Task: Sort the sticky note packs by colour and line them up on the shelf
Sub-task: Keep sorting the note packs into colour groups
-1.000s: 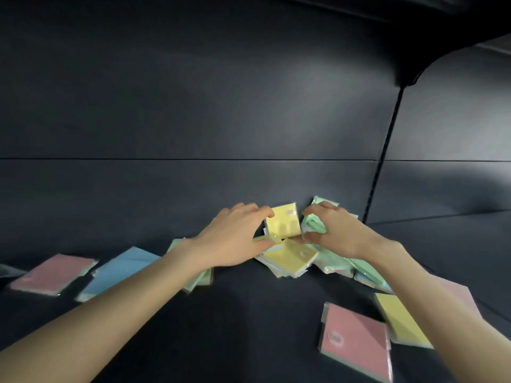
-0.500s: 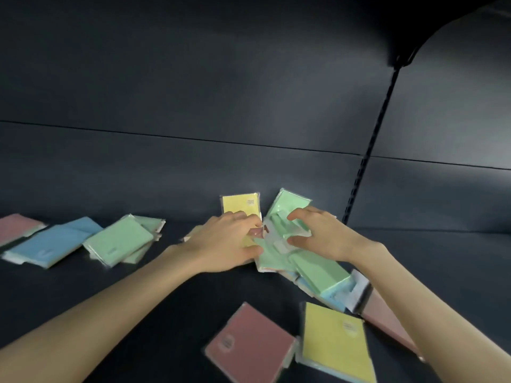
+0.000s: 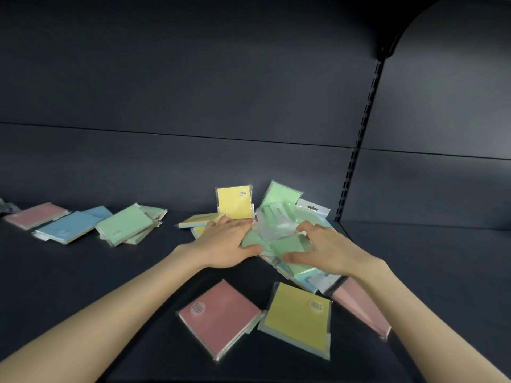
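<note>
The fingers [image 3: 238, 225] of the left hand [image 3: 224, 243] are laid nearly straight and flat on the jumbled heap at the back of the shelf [image 3: 110, 286], the thumb set against the near edge of the green packs [image 3: 279, 240]; nothing is gripped. The right hand [image 3: 329, 251] is arched over the same green packs with fingers spread and bent, and whether a pack is pinched or only pressed cannot be told. An upright yellow pack [image 3: 235, 203] is propped against the back wall just behind the left fingertips and could be toppled by a careless push. The glossy wrappers are judged slippery, so the stack may fan apart when gathered, or a light blue pack [image 3: 305, 280] beneath may be dragged along and mixed in. A pink pack [image 3: 218, 313] and a flat yellow pack [image 3: 298, 317] lying between the forearms could be swept off the front edge.
</note>
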Demonstrator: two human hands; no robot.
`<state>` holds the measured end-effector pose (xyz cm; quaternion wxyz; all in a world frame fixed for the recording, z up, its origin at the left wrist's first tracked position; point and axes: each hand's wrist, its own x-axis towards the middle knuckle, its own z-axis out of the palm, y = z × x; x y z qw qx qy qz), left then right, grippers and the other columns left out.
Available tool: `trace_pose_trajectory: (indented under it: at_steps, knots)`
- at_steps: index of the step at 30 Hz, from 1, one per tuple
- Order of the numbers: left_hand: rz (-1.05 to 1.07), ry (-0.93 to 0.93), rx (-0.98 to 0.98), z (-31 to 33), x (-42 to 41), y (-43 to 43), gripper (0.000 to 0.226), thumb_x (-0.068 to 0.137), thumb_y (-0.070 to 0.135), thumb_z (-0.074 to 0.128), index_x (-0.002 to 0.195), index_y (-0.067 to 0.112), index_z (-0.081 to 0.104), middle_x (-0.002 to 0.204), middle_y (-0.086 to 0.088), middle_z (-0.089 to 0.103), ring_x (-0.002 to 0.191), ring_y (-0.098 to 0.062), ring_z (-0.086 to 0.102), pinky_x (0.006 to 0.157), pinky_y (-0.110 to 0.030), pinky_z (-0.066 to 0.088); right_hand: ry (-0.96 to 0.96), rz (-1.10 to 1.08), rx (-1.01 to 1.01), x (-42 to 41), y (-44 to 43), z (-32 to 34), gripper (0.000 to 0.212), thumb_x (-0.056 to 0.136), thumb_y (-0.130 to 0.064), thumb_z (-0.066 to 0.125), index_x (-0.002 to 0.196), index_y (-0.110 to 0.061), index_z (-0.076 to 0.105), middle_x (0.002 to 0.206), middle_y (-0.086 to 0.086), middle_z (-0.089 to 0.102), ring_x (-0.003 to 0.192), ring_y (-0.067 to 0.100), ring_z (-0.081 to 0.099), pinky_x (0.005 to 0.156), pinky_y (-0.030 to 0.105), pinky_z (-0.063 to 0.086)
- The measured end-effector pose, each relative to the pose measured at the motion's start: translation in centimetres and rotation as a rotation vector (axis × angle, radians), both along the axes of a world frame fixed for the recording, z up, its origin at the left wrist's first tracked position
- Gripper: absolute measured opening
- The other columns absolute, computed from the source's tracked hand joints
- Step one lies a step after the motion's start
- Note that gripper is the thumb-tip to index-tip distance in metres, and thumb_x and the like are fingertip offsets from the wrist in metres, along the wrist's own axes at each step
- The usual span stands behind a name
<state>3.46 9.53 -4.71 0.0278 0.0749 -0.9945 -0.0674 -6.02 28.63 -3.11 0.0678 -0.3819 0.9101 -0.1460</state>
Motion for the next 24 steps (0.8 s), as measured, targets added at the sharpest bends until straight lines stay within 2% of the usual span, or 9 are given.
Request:
trace_pose_trajectory:
  at_steps: [2,5,8,11,13,15,20,22,24]
  knots:
    - [0.003,-0.011,-0.045,0.0,-0.2,0.1,0.057,0.091,0.058,0.039,0.135,0.021,0.041,0.151,0.006,0.031,0.130,-0.023,0.028,0.105,-0.044,0.026,-0.080,-0.016,-0.062,0.0,0.1,-0.2,0.079,0.077,-0.060,0.064,0.137,-0.019,0.034,0.128,0.001,0.046,0.105,0.019,0.051,0.082,0.033,0.052]
    - [0.017,0.005,-0.025,-0.2,-0.6,0.2,0.064,0.087,0.061,0.045,0.136,0.020,0.042,0.150,0.004,0.031,0.131,-0.022,0.026,0.107,-0.043,0.025,-0.097,-0.048,-0.213,-0.3,0.3,-0.5,0.072,0.077,-0.048,0.070,0.134,-0.020,0.037,0.116,-0.002,0.049,0.094,0.012,0.050,0.071,0.022,0.044]
    - [0.051,0.053,0.085,-0.5,-0.9,0.5,0.065,0.082,0.061,0.053,0.133,0.021,0.045,0.133,-0.001,0.042,0.125,-0.023,0.029,0.104,-0.039,0.027,-0.151,-0.079,-0.390,-0.5,0.3,-1.1,0.066,0.075,-0.037,0.076,0.129,-0.021,0.043,0.102,-0.003,0.049,0.082,0.005,0.047,0.063,0.015,0.037]
    - [0.078,0.101,0.215,-0.6,-0.9,0.5,0.056,0.086,0.047,0.055,0.133,0.019,0.046,0.127,-0.003,0.042,0.126,-0.023,0.028,0.103,-0.036,0.028,-0.201,-0.112,-0.508,-0.9,0.3,-1.5,0.066,0.074,-0.034,0.078,0.130,-0.023,0.044,0.106,-0.006,0.050,0.090,0.005,0.050,0.068,0.016,0.038]
    - [0.067,0.093,0.238,-0.5,-0.8,0.2,0.053,0.086,0.042,0.057,0.131,0.017,0.046,0.126,-0.003,0.041,0.126,-0.023,0.028,0.102,-0.036,0.030,-0.213,-0.132,-0.563,-1.1,0.3,-1.6,0.067,0.076,-0.032,0.077,0.133,-0.023,0.043,0.111,-0.005,0.050,0.100,0.011,0.051,0.077,0.020,0.039]
    - [0.064,0.065,0.253,-0.5,-0.7,0.1,0.055,0.085,0.042,0.059,0.131,0.016,0.046,0.126,-0.003,0.041,0.125,-0.021,0.027,0.102,-0.036,0.032,-0.229,-0.148,-0.612,-1.2,0.4,-1.8,0.067,0.079,-0.029,0.075,0.137,-0.021,0.041,0.115,-0.004,0.049,0.108,0.014,0.048,0.087,0.022,0.036]
    - [0.023,0.058,0.277,-0.8,-1.0,0.2,0.055,0.084,0.046,0.061,0.127,0.014,0.049,0.129,-0.002,0.049,0.126,-0.024,0.036,0.102,-0.039,0.035,-0.187,-0.151,-0.634,-1.4,0.4,-2.1,0.066,0.083,-0.026,0.071,0.141,-0.016,0.040,0.128,0.004,0.052,0.117,0.018,0.048,0.093,0.021,0.034]
    - [0.040,0.111,0.341,-0.9,-0.9,0.2,0.061,0.080,0.046,0.067,0.129,0.015,0.049,0.130,0.000,0.050,0.124,-0.020,0.040,0.102,-0.037,0.037,-0.177,-0.151,-0.661,-1.5,0.3,-2.4,0.063,0.084,-0.024,0.070,0.140,-0.014,0.042,0.132,0.004,0.052,0.124,0.018,0.047,0.094,0.020,0.032]
    - [0.048,0.189,0.399,-0.9,-0.7,0.3,0.061,0.075,0.044,0.074,0.125,0.017,0.052,0.122,0.003,0.053,0.117,-0.015,0.044,0.095,-0.029,0.039,-0.177,-0.153,-0.706,-1.4,0.1,-2.7,0.060,0.086,-0.022,0.068,0.139,-0.013,0.043,0.132,0.003,0.053,0.126,0.016,0.045,0.095,0.019,0.031]
